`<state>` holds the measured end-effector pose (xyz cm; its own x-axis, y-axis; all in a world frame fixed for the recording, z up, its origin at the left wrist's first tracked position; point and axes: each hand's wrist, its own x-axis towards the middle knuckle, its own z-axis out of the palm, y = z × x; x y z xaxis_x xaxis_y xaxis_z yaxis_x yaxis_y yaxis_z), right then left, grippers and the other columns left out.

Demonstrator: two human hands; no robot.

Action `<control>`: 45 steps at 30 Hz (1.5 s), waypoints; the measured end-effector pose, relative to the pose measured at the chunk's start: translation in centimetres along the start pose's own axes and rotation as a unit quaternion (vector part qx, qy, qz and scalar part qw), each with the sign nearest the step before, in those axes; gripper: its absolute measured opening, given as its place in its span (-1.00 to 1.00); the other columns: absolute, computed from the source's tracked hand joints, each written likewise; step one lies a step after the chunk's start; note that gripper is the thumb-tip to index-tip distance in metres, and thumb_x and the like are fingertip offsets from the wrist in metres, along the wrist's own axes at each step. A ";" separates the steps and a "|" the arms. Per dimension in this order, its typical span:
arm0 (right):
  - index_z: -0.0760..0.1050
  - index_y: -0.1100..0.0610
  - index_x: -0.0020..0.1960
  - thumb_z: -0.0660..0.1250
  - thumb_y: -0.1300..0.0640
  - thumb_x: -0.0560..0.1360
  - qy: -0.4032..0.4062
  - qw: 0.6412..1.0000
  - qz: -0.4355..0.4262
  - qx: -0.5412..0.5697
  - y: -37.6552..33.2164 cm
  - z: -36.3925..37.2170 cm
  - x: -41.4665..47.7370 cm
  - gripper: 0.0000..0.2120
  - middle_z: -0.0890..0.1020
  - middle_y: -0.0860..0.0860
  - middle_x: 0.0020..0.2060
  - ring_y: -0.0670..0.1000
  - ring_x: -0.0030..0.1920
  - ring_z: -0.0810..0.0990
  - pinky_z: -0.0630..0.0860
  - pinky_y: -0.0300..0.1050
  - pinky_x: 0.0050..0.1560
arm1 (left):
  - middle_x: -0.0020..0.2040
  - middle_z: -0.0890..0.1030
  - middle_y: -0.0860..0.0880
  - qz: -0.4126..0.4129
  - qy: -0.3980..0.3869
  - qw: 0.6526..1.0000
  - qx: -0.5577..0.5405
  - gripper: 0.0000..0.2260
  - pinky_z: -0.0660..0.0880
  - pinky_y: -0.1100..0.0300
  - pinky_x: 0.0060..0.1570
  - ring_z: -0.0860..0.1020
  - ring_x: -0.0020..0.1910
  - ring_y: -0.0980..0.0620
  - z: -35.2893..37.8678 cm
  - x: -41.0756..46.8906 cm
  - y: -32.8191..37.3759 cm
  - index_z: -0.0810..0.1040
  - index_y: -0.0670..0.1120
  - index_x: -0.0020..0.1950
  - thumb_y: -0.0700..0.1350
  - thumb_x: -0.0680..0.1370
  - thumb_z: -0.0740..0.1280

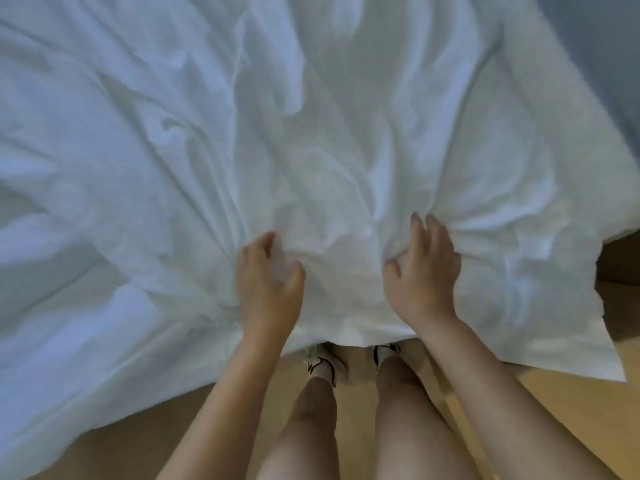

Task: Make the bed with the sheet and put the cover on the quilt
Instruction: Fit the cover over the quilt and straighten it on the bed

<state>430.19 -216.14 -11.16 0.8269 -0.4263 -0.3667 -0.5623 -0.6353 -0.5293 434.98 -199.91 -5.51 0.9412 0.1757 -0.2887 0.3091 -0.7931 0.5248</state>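
Wood floor (519,410); sheet (207,150) creases fan away from left hand (268,275), right hand (424,268).

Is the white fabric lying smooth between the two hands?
No, the white fabric bunches into deep folds between the left hand and right hand.

Bare limbs, white footwear with black lines

The left forearm (221,393) and right forearm (485,375) are bare up to the left hand (266,271) and right hand (422,268), which are bare too. The left leg (311,427) and right leg (405,410) are bare to the ankle. The left foot (320,363) and right foot (384,351) wear white footwear with thin curved black lines; whether socks or shoes is unclear.
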 end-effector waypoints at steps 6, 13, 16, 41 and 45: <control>0.05 0.05 0.52 0.27 -0.05 0.47 -0.114 0.983 -0.113 -0.089 -9.2 4.0 -1.2 -0.29 0.09 0.10 0.49 0.15 0.49 0.03 -0.05 0.30 0.40 | 0.45 0.17 -0.19 -0.287 0.172 0.938 -0.096 -0.03 0.18 -0.01 0.38 0.16 0.44 -0.13 -7.6 4.7 -6.8 0.06 -0.19 0.51 0.06 0.31 0.55; -0.07 -0.08 0.53 0.21 -0.07 0.51 -0.152 0.958 -0.164 -0.182 -14.6 6.5 -1.7 -0.31 -0.01 -0.01 0.52 0.08 0.50 -0.06 -0.10 0.25 0.42 | 0.03 0.66 -0.13 -0.236 -0.093 0.796 -0.550 -0.69 0.59 0.05 0.01 0.64 0.01 -0.08 -7.2 7.9 -8.1 0.56 -0.20 0.16 -0.20 0.44 0.43; -0.09 -0.05 0.53 0.23 -0.01 0.52 -0.168 0.949 -0.163 -0.213 -15.4 7.0 -1.3 -0.30 -0.03 -0.01 0.53 0.07 0.52 -0.06 -0.09 0.20 0.45 | -0.03 0.68 -0.13 -0.229 -0.249 0.779 -0.528 -0.80 0.59 0.04 -0.02 0.65 -0.02 -0.10 -7.5 9.6 -8.6 0.60 -0.17 0.07 -0.19 0.46 0.41; -0.15 -0.01 0.53 0.42 0.03 0.38 -0.168 0.908 -0.146 -0.355 -13.1 6.4 0.9 -0.05 0.08 0.13 0.45 0.15 0.44 0.08 0.07 0.05 0.42 | 0.08 0.64 -0.11 -0.185 -0.074 0.763 -0.614 -0.64 0.57 0.07 0.07 0.62 0.08 -0.03 -5.9 5.5 -8.5 0.55 -0.16 0.16 -0.23 0.37 0.47; 0.00 0.09 0.51 0.44 0.01 0.37 -0.108 0.921 -0.166 -0.336 -13.1 7.2 0.9 -0.12 0.28 0.18 0.33 0.19 0.31 0.28 0.23 0.00 0.31 | 0.13 0.63 -0.10 -0.146 -0.098 0.799 -0.575 -0.51 0.56 0.10 0.09 0.60 0.13 0.00 -4.7 3.2 -7.3 0.53 -0.09 0.16 -0.24 0.26 0.51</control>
<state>438.28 -203.58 -10.06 0.8910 -0.0442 -0.4519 -0.0868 -0.9935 -0.0739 436.42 -190.77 -6.53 0.8015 0.0712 -0.5937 0.5389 0.3443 0.7688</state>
